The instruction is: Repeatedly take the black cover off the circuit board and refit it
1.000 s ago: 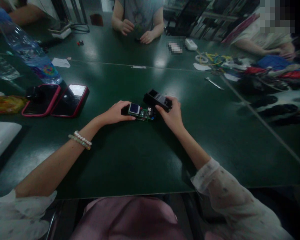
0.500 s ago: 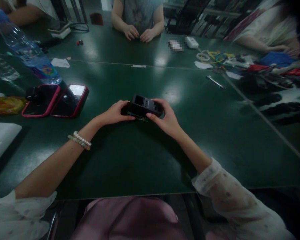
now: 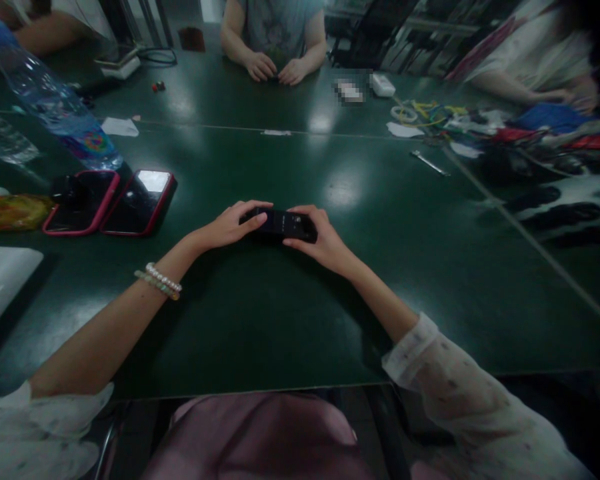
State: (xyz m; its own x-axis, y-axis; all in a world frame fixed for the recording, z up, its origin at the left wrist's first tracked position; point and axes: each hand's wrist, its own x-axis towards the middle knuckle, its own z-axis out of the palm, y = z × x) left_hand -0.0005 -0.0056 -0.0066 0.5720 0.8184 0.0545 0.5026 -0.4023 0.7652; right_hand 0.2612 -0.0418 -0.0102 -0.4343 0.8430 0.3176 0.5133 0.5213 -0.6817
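Note:
A small black electronic device point(image 3: 283, 224) with a dark screen window and little buttons lies level between my hands, low over the table. My left hand point(image 3: 227, 225) grips its left end, the thumb resting on top near the screen. Around the right end curl the fingers of my right hand point(image 3: 327, 245), with the thumb along the near side. Its underside is hidden, and I cannot tell whether it touches the table.
Two phones in red cases point(image 3: 139, 203) lie left of my hands, beside a plastic bottle point(image 3: 65, 110). A wrench point(image 3: 430, 163) lies to the right, before a heap of cables and cloth point(image 3: 520, 130). Across the green table point(image 3: 300, 320) another person's hands point(image 3: 277, 69) rest near the edge.
The black device has gone from tilted, with a circuit board showing beneath its cover, to lying flat with the board out of sight. My left thumb has moved onto its top.

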